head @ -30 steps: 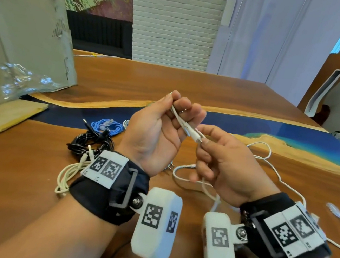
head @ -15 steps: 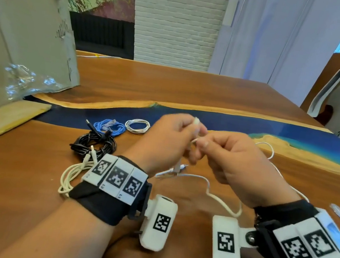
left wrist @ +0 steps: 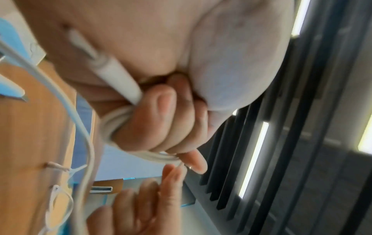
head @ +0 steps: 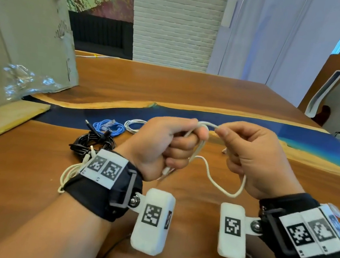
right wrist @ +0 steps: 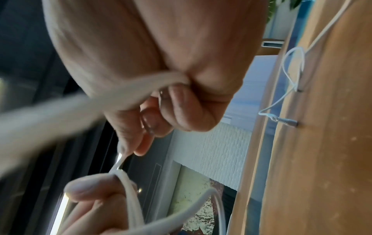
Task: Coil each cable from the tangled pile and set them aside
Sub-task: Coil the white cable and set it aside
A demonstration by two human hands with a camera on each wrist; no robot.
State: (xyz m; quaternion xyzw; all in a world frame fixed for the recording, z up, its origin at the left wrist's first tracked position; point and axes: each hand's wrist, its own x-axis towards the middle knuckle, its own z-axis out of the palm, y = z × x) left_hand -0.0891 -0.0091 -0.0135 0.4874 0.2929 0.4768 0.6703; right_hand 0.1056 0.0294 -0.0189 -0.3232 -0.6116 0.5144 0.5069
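Over the wooden table [head: 191, 88] both hands work one white cable [head: 222, 191]. My left hand [head: 184, 146] is a fist that grips several turns of the cable [left wrist: 112, 125], and its white connector [left wrist: 118, 79] lies against the palm. My right hand [head: 221, 133] pinches the cable just right of the left thumb, and the pinch [right wrist: 121, 152] shows in the right wrist view. A slack loop hangs between the wrists. To the left on the table lie a blue coil [head: 108, 127], a small white coil [head: 135, 125], a black coil [head: 94, 140] and a cream coil [head: 68, 175].
A large cardboard box [head: 26, 34] stands at the left with a flat cardboard piece [head: 3, 120] before it. A thin white cable with a plug [right wrist: 289, 122] lies on the table to the right. A wooden chair [head: 326, 84] stands past the table's far right corner.
The hands have come down from the raised position and drawn slightly apart. More cable is wound round the left fingers, and a slack loop now hangs between the wrists.
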